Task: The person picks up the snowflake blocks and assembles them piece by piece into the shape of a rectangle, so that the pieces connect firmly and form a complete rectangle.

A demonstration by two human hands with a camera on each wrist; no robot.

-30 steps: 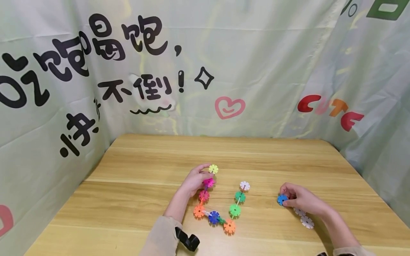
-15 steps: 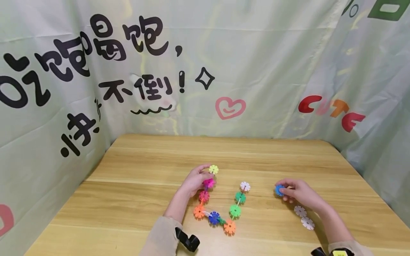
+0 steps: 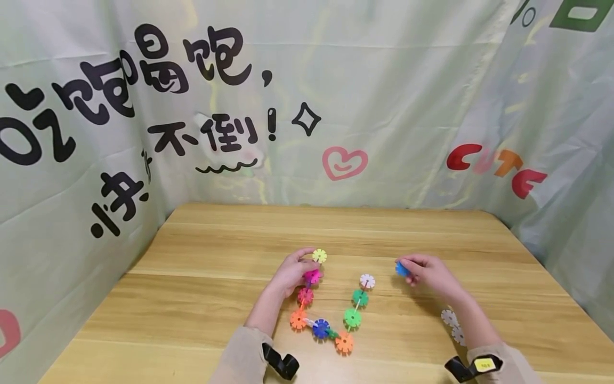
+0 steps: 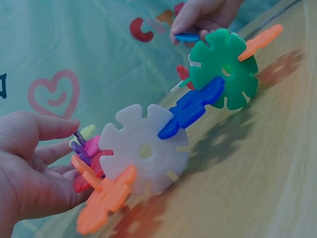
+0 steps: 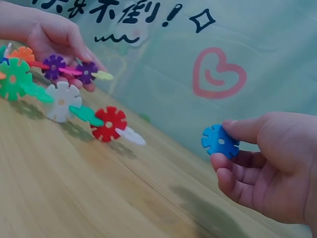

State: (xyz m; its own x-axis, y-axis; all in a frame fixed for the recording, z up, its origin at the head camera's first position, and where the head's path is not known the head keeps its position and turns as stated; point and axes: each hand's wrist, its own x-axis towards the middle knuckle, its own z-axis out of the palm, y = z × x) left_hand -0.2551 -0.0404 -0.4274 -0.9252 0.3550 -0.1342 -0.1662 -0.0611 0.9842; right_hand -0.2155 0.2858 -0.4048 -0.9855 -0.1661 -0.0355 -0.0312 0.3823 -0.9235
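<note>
A U-shaped chain of interlocking snowflake discs [image 3: 352,318] in many colors stands on the wooden table. My left hand [image 3: 289,276] holds its left arm near the far end, thumb and fingers about the magenta disc [image 3: 313,276] and the purple disc [image 5: 87,72] beside it. A yellow disc [image 3: 319,256] tips that arm; a white disc [image 3: 367,281] ends the other. To the right, my right hand [image 3: 428,273] pinches a single blue snowflake disc [image 5: 221,141] between thumb and fingers, raised over the table and apart from the chain.
Two loose white discs [image 3: 450,318] lie on the table [image 3: 230,234] by my right forearm, which partly covers one. A printed cloth curtain [image 3: 398,106] surrounds the table's back and sides. Black straps with camera mounts [image 3: 280,361] sit on both wrists.
My right hand has lifted the blue disc from beside the white discs and carried it left and farther back, toward the chain's open end. My left hand stays in place.
</note>
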